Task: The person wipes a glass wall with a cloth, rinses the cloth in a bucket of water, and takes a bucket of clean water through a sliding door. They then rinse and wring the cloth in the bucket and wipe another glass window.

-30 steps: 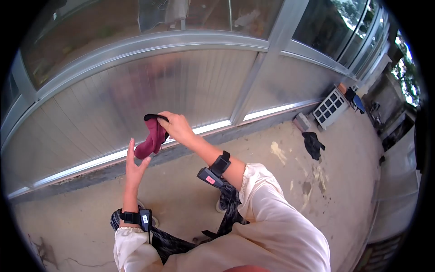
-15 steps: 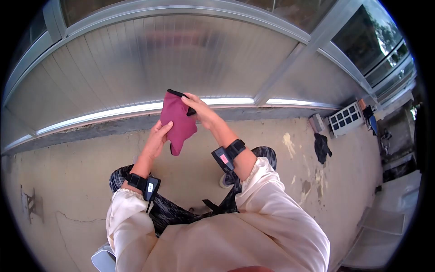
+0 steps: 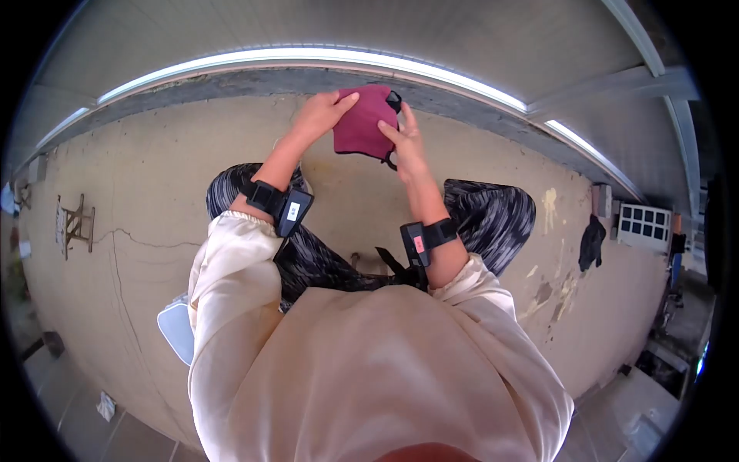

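Note:
A maroon cloth piece with black edging is held up in front of me, over the floor near the foot of the wall. My left hand grips its upper left side, thumb lying on the front face. On the right side, my right hand pinches the cloth, its thumb on the front and fingers behind. A black loop or strip shows at the lower right corner, near my right palm. The exact kind of cloth article is unclear. Both forearms wear black strapped devices.
Ahead runs a panelled wall with a bright metal strip. A small wooden stool lies to the left. A white crate-like box and a dark cloth are at the right. A pale seat edge shows beside me.
My view has tilted down. The maroon cloth has turned and now spreads flatter between my hands. My left hand has shifted to its upper left, my right hand to its right side.

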`<state>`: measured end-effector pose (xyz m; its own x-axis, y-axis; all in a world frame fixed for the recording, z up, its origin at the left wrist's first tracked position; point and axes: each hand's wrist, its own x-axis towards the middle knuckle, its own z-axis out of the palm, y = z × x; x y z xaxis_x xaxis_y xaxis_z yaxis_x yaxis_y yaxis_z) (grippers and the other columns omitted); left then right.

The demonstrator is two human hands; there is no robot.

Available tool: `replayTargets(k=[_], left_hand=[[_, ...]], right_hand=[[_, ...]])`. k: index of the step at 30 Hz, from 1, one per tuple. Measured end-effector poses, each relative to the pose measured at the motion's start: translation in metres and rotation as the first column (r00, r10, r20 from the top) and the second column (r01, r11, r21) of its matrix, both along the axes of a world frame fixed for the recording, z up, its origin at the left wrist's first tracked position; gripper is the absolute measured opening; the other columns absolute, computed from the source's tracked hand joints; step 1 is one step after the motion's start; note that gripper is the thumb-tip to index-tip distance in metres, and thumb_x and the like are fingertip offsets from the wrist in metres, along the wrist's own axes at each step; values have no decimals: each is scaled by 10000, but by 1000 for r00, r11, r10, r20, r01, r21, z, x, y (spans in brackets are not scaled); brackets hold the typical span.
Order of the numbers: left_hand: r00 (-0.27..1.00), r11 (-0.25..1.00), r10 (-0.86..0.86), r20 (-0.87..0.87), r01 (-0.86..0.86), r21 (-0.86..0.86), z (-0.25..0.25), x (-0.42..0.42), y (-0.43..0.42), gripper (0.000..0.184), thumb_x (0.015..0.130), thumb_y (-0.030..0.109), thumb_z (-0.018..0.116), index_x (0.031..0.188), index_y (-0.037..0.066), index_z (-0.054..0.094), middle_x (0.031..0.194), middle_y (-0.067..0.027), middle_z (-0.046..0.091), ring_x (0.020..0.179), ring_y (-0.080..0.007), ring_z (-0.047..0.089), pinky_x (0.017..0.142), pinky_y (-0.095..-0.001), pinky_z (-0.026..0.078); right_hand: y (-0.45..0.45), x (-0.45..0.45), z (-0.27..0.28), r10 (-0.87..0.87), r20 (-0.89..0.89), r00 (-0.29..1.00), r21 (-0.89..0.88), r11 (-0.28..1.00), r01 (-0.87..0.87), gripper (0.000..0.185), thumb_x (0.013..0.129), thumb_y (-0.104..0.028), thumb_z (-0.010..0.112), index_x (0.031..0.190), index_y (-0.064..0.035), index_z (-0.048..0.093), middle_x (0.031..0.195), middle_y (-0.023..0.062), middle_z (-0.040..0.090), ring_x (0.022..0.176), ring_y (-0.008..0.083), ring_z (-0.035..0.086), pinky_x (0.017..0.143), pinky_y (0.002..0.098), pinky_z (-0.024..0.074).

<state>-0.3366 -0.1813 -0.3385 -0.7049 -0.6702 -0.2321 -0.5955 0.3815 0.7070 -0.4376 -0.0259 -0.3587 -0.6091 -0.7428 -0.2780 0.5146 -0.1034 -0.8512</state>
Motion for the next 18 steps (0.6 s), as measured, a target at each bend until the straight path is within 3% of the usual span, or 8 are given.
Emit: replayTargets(k=[3, 6, 9, 12, 14, 16, 17, 18], left_hand=[[999, 998, -20, -32, 22, 56, -12, 5, -3, 582, 786, 594, 470, 812, 41, 651, 913, -209, 604, 800, -330, 596, 692, -385, 462], [998, 985, -40, -44, 32, -170, -17, -3, -5, 447, 784, 483, 597, 910, 61, 669, 788, -81, 630, 730, -167, 590, 662, -297, 460], [970, 954, -63, -234, -10, -298, -13, -2, -5, 431, 756, 474, 604, 773, 45, 645, 796, -158, 592, 790, -272, 586, 652, -346, 459], [955, 998, 7, -297, -27, -63, -9, -7, -3, 341, 747, 381, 656, 787, 43, 640, 803, -97, 610, 770, -191, 580, 666, -292, 442], [927, 926, 92, -363, 54, 375, 3, -7, 3, 302, 801, 332, 641, 955, 72, 640, 902, -11, 611, 867, -103, 543, 788, -246, 397], [928, 907, 35, -370, 126, 401, 13, -7, 6, 264, 803, 243, 643, 1007, 79, 611, 886, 24, 593, 866, -83, 522, 807, -239, 382], [917, 908, -19, -399, 183, 377, 15, -6, 6, 217, 786, 207, 645, 955, 76, 612, 852, 21, 599, 835, -80, 535, 776, -234, 392], [901, 904, -73, -428, 241, 354, 17, -6, 7, 170, 768, 172, 648, 902, 74, 613, 819, 18, 605, 803, -77, 548, 745, -229, 402]], right_hand=[[4, -3, -16, -35, -238, 971, -41, 999, 26, 680, 813, -10, 579, 1381, -35, 205, 1029, 148, 610, 892, 177, 601, 771, 269, 474], [8, -9, -19, -53, -366, 929, -58, 998, 34, 578, 802, -74, 620, 1315, -30, 358, 930, 113, 650, 835, 152, 616, 740, 250, 471], [14, -13, -19, 218, -627, 748, 315, 949, -13, 345, 754, -188, 695, 1035, -16, 594, 817, 65, 675, 735, 79, 606, 670, 229, 466], [17, -11, -20, 197, -471, 860, 235, 968, -94, 364, 757, -188, 693, 1052, -13, 574, 839, 67, 672, 733, 76, 602, 662, 227, 467], [22, -7, -11, 121, -362, 924, 173, 983, -61, 376, 754, -195, 697, 1055, -14, 562, 846, 61, 669, 716, 78, 602, 649, 226, 466], [26, -7, -10, 94, -257, 962, 116, 991, -66, 384, 748, -201, 702, 1059, -28, 556, 838, 50, 665, 691, 76, 594, 623, 232, 465], [28, -8, -17, 97, -492, 865, 220, 975, 16, 330, 732, -187, 705, 1016, -80, 575, 791, 51, 659, 659, 140, 613, 598, 276, 476], [31, -7, -13, 73, -492, 868, 221, 974, 44, 330, 732, -187, 705, 1016, -80, 575, 791, 51, 659, 659, 140, 613, 598, 276, 476]])
